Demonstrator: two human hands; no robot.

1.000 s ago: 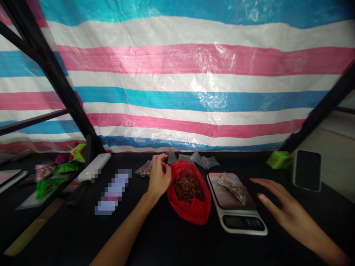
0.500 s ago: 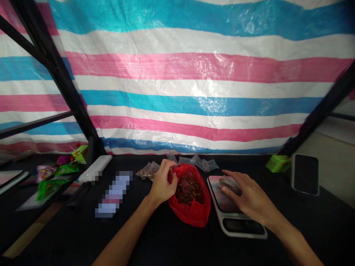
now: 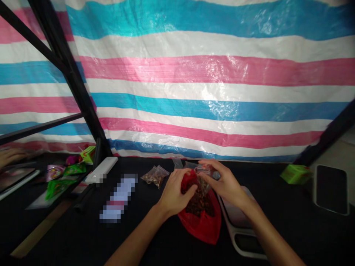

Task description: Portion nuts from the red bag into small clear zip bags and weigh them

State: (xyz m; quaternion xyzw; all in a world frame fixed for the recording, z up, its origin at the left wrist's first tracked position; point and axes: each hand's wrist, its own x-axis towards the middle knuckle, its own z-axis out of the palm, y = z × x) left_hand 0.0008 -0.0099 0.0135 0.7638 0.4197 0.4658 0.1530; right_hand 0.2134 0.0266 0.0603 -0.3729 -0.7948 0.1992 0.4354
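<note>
My left hand (image 3: 176, 194) clenches the red bag (image 3: 201, 227); my right fingers (image 3: 210, 165) pinch a small clear bag (image 3: 203, 181), its lower end hard to make out.

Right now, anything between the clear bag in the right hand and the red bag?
Nothing visible. The small clear plastic bag, pinched by the right hand, overlaps the top of the red plastic bag, which the left hand grips.

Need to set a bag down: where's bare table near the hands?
Widest bare black tabletop: right of the kitchen scale, below the green box and phone. Smaller patch: between the blurred strip and the left forearm. Crowded: the red bag, with the left hand, right hand and its clear zip bag over it.
</note>
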